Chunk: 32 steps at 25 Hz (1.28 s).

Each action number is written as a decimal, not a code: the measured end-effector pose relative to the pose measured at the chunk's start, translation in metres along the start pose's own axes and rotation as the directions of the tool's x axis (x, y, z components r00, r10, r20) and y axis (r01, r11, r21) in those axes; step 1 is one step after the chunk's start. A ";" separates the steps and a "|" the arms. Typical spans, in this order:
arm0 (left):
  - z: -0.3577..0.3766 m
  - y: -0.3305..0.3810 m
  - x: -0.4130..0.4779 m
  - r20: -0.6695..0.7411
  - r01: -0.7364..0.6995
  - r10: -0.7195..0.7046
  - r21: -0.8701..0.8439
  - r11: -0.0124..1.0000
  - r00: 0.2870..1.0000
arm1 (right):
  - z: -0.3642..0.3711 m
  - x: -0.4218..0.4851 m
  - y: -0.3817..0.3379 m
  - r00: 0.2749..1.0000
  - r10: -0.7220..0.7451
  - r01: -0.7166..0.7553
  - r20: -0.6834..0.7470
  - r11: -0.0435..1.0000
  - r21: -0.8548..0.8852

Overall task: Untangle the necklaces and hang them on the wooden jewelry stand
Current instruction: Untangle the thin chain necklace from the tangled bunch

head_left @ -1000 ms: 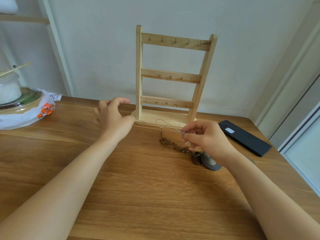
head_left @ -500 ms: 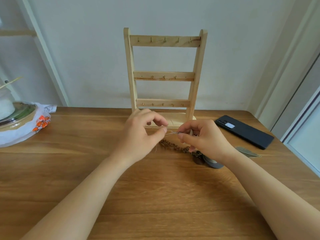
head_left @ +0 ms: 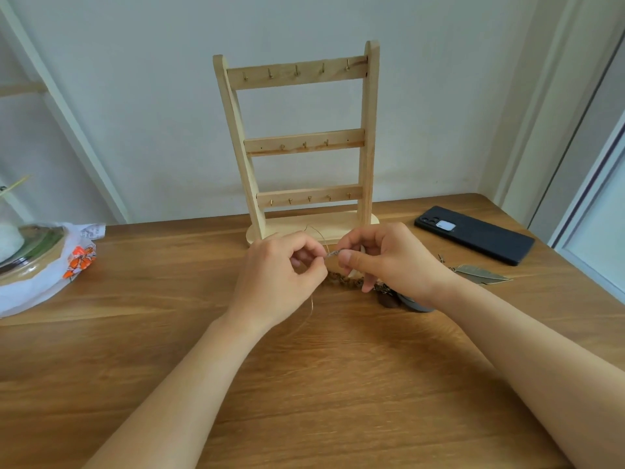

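Observation:
The wooden jewelry stand (head_left: pixel 301 143) rises at the back of the table, its three hook rails bare. Just in front of its base my left hand (head_left: pixel 277 275) and my right hand (head_left: pixel 389 262) meet and both pinch the clasp end of a thin gold necklace (head_left: pixel 330 254). Its fine chain loops back over the stand's base and trails down under my left hand. A dark bronze chain (head_left: pixel 345 282) lies on the table beneath my right hand, with dark pendants (head_left: pixel 389 297) partly hidden by my wrist. A bronze feather pendant (head_left: pixel 480 274) lies to the right.
A black phone (head_left: pixel 473 233) lies at the back right of the wooden table (head_left: pixel 304 384). At the far left sits a white plastic bag (head_left: pixel 44 275) under a round lidded container (head_left: pixel 23 245). A wall stands close behind the stand.
My left hand came in from the left of the stand's base and now pinches the thin necklace beside my right hand. The view shifted, so the stand sits more centrally.

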<state>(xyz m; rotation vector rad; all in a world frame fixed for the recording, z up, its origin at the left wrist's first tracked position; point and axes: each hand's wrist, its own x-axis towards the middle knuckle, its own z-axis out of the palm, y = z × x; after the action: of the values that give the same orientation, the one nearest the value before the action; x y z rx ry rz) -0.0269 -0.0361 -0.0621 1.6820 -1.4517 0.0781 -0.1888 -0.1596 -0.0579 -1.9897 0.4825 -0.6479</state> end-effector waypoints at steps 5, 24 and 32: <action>0.002 0.000 0.002 0.095 0.146 -0.134 -0.136 0.980 0.986 | 0.002 -0.001 0.001 1.000 0.004 -0.004 0.005 1.000 0.015; -0.001 -0.002 0.000 0.002 -0.081 0.081 -0.048 0.996 0.997 | 0.007 -0.008 -0.008 0.997 0.003 -0.008 0.075 0.998 0.065; -0.004 -0.002 0.003 -0.029 -0.137 0.136 -0.027 0.990 0.990 | 0.011 -0.004 -0.005 0.994 -0.005 -0.006 0.113 0.994 0.105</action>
<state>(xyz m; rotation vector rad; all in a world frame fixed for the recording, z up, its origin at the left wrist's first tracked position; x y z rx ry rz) -0.0221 -0.0354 -0.0594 1.5509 -1.5395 0.1538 -0.1844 -0.1471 -0.0587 -1.9149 0.3728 -0.5455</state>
